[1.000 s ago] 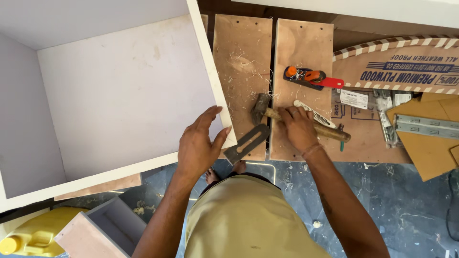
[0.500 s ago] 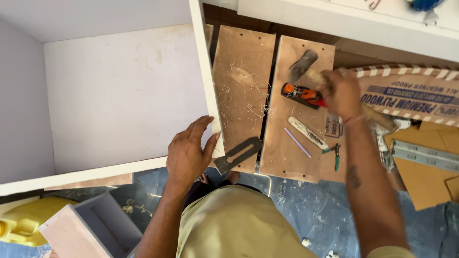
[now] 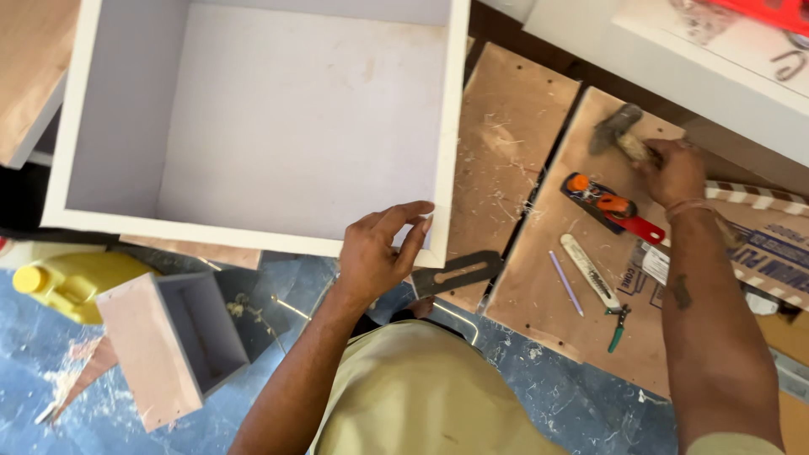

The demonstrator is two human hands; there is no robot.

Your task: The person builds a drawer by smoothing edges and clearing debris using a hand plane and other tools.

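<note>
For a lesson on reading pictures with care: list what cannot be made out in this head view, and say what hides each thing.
- Hammer handle: covered by the right hand.
- Try square blade: its end passes under the white box corner and left hand.
- Yellow jug: partly behind the small grey box.
- Red tool: cut off by the top edge.
</note>
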